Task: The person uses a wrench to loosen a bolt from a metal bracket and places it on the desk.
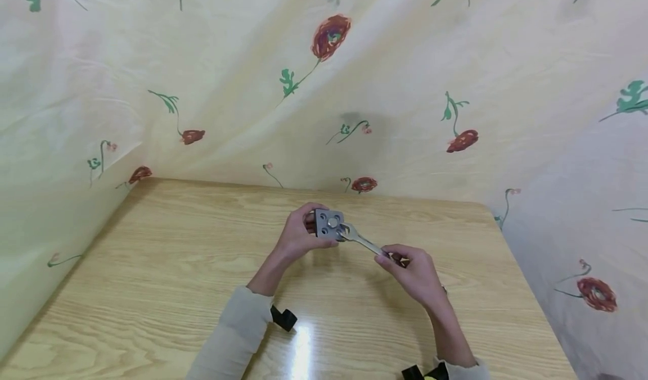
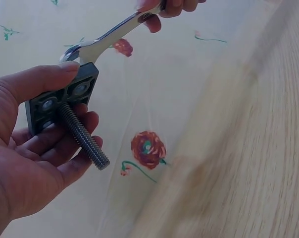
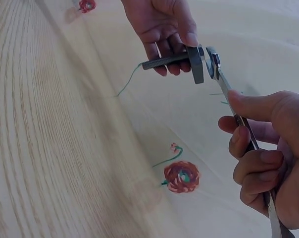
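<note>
My left hand (image 1: 295, 235) grips a square grey plate (image 1: 325, 224) by its edges, thumb on the near edge. Through the plate's centre runs a bolt; its head (image 1: 332, 222) faces my right hand, and in the left wrist view the threaded shank (image 2: 84, 135) sticks out past the fingers. Several round holes surround the bolt. A silver open-ended wrench (image 1: 368, 245) is held in my right hand (image 1: 416, 272), fingers curled round its handle. In the right wrist view the wrench's open end (image 3: 212, 62) is close beside the bolt head, with a slight gap.
Both hands are held above a light wood-grain table (image 1: 177, 256). Behind it and along its sides hangs a pale cloth (image 1: 243, 87) printed with red flowers. Each wrist wears a black camera mount (image 1: 284, 318), near the beige sleeves (image 1: 235, 326).
</note>
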`<state>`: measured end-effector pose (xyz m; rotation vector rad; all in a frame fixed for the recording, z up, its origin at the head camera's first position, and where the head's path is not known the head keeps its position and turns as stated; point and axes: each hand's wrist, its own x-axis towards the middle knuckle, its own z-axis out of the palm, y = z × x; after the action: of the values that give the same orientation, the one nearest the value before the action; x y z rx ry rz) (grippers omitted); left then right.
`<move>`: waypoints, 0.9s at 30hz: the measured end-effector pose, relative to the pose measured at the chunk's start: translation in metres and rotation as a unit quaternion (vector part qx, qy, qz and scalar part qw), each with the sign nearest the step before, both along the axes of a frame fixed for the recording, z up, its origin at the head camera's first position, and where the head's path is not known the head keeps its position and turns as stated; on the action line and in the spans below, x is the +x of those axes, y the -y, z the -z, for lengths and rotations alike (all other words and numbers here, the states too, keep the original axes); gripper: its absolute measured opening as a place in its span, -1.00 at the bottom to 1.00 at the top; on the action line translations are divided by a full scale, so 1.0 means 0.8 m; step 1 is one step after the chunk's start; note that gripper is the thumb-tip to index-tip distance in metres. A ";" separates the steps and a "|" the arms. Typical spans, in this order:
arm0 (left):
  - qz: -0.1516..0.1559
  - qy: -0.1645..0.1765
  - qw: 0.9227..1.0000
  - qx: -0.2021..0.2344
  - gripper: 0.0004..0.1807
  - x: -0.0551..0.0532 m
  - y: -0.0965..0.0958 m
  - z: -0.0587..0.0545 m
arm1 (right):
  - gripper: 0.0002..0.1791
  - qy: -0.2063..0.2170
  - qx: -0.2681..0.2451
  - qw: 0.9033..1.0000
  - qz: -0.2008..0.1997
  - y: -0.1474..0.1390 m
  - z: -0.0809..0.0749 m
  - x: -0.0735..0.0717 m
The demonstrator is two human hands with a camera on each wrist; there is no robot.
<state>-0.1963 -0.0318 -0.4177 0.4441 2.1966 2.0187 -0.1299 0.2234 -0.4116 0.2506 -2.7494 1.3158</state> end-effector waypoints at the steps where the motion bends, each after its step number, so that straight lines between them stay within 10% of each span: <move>1: 0.001 -0.001 1.000 -0.001 -0.23 0.000 -0.001 0.000 | -0.81 0.001 0.002 1.000 0.002 0.001 -0.001 0.000; 27: -0.060 -0.035 0.998 0.000 -0.27 0.011 -0.025 0.008 | -0.86 0.003 0.024 0.998 0.056 0.027 -0.002 0.005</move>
<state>-0.1873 -0.0121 -0.4244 0.3984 2.3182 2.0923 -0.1261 0.2021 -0.4101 0.0954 -2.7572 1.2266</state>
